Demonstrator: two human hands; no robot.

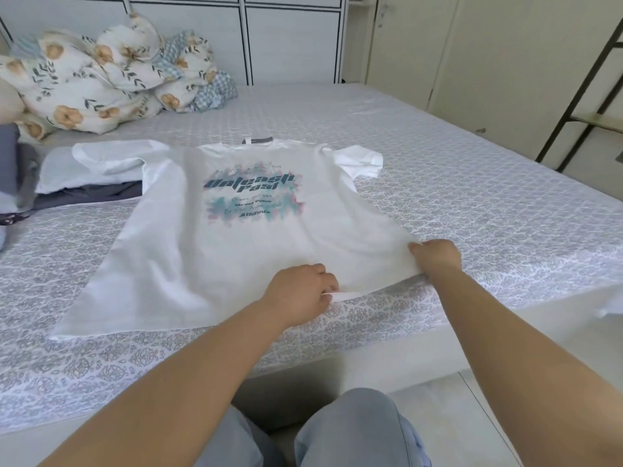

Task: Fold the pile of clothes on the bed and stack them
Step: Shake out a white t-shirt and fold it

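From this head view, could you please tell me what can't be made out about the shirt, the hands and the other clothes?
- Left hand and right hand: fingertips are tucked under the T-shirt hem, so the grip is partly hidden.
- T-shirt print: the small lines are blurred.
- Clothes at left: cut off by the frame edge.
- T-shirt's left sleeve: blends into the white garment beneath.

Your T-shirt is thin white cloth, matt and smooth, slightly see-through where it lies flat; its printed graphic looks flat and inky, teal and dark, without gloss. The bed sheet under it reads as a textured cloth with a raised, lacy grey pattern. The bundled quilt is soft, puffy cloth with a matt floral print. The folded clothes at your left are matt cloth, white and dark grey. The headboard panels look smooth and faintly sheened. Your trousers are pale, matt denim-like cloth.
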